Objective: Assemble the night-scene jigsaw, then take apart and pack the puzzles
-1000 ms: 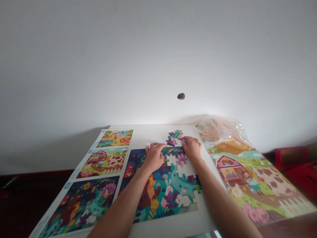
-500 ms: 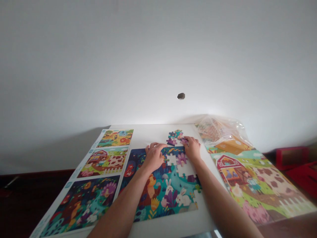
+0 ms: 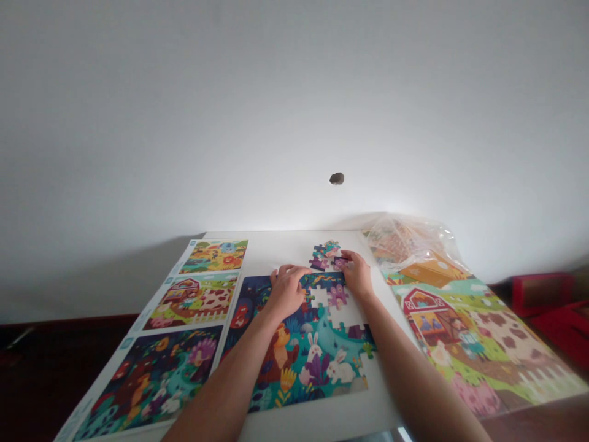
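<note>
A jigsaw puzzle (image 3: 322, 368) of a night forest with rabbits and a bear lies on the white table before me, with white gaps at its upper right. My left hand (image 3: 289, 288) rests on its upper edge, empty, thumb stretched to the right and fingers loosely bent. At the top right corner, my right hand (image 3: 358, 275) has thumb and forefinger around a purple puzzle piece (image 3: 340, 263); the exact contact is hard to make out. Several loose puzzle pieces (image 3: 319, 262) lie in a small heap just beyond the puzzle.
On the left lies a reference sheet (image 3: 197, 301) with three printed pictures. A farm picture (image 3: 488, 350) lies to the right, with a clear plastic bag (image 3: 409, 239) of pieces behind it. The white wall (image 3: 276, 123) has a hole. Red items (image 3: 543, 294) sit low at far right.
My right hand has shifted slightly left, and the purple piece at its fingertips now shows flatter and more fully. The left hand stays in place.
</note>
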### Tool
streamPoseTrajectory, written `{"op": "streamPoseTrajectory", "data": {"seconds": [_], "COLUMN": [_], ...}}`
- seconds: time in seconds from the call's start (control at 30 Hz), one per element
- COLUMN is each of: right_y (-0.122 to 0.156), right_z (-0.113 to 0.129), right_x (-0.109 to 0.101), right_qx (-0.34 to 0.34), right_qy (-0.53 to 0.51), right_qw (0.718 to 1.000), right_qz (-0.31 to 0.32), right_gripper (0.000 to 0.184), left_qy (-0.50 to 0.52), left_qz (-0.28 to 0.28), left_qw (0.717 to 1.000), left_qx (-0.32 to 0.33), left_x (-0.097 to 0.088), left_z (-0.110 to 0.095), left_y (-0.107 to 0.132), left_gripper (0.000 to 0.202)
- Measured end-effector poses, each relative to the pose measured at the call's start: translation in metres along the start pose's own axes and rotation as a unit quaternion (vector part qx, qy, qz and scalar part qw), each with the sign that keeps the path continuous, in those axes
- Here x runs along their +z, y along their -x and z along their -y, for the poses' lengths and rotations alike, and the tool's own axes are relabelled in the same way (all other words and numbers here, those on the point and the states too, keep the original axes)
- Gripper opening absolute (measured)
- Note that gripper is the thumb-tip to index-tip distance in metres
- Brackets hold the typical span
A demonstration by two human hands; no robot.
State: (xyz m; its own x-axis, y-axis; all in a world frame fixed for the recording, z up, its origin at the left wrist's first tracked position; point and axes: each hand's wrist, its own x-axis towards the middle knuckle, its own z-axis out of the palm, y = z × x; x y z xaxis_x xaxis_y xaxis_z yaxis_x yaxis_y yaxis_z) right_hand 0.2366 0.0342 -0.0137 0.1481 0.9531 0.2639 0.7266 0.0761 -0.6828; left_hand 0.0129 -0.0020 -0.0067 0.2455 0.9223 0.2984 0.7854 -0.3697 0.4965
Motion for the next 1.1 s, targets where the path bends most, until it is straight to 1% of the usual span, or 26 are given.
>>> {"op": "streamPoseTrajectory", "data": {"seconds": [0.13,0.23,0.33,0.4,0.47,0.53,0.57,0.63,0.67,0.73,0.8,0.87,1.0,1.1], "right_y": [0.001,0.002,0.004,0.007,0.012,0.02,0.024,0.032,0.035,0.039,0.04,0.039,0.039,0.04], "right_z": [0.003,0.005,0.008,0.011,0.018,0.028,0.033,0.044,0.049,0.054,0.054,0.051,0.042,0.04], "right_x": [-0.002,-0.006,-0.011,-0.012,-0.011,-0.008,-0.006,-0.003,-0.003,-0.002,-0.002,0.0,0.007,0.006], "right_qx": [-0.039,-0.054,-0.054,-0.034,-0.009,0.009,0.015,0.022,0.024,0.022,0.011,0.001,-0.016,-0.063], "right_qy": [-0.077,-0.113,-0.152,-0.208,-0.285,-0.357,-0.384,-0.428,-0.443,-0.459,-0.457,-0.449,-0.417,-0.357], "right_qw": [0.996,0.991,0.985,0.976,0.958,0.934,0.923,0.902,0.893,0.881,0.879,0.884,0.903,0.927], "right_qz": [-0.032,-0.045,-0.058,-0.059,-0.042,-0.011,0.008,0.052,0.074,0.114,0.136,0.133,0.108,0.099], "right_gripper": [0.034,0.029,0.027,0.028,0.031,0.031,0.031,0.029,0.029,0.031,0.034,0.034,0.031,0.032], "left_qy": [-0.005,-0.006,0.002,0.015,0.035,0.056,0.068,0.101,0.127,0.194,0.253,0.281,0.279,0.277], "left_qz": [-0.003,-0.003,-0.006,-0.009,-0.011,-0.017,-0.023,-0.039,-0.044,-0.045,-0.044,-0.044,-0.052,-0.07], "left_qw": [1.0,1.0,1.0,1.0,0.999,0.997,0.996,0.992,0.989,0.979,0.966,0.958,0.958,0.958], "left_qx": [0.002,0.004,0.003,0.006,0.023,0.046,0.054,0.057,0.054,0.045,0.038,0.035,0.04,0.032], "left_x": [0.001,0.0,-0.001,-0.002,-0.003,-0.003,-0.003,-0.002,-0.002,-0.003,-0.004,-0.006,-0.005,-0.002], "left_z": [0.0,0.0,-0.001,-0.002,-0.005,-0.007,-0.008,-0.01,-0.01,-0.009,-0.009,-0.008,-0.007,-0.005], "left_y": [0.0,0.0,0.0,-0.001,-0.001,-0.001,-0.001,-0.002,-0.002,-0.002,-0.003,-0.003,-0.003,-0.004], "left_gripper": [0.059,0.054,0.042,0.036,0.039,0.043,0.041,0.031,0.026,0.024,0.027,0.03,0.03,0.029]}}
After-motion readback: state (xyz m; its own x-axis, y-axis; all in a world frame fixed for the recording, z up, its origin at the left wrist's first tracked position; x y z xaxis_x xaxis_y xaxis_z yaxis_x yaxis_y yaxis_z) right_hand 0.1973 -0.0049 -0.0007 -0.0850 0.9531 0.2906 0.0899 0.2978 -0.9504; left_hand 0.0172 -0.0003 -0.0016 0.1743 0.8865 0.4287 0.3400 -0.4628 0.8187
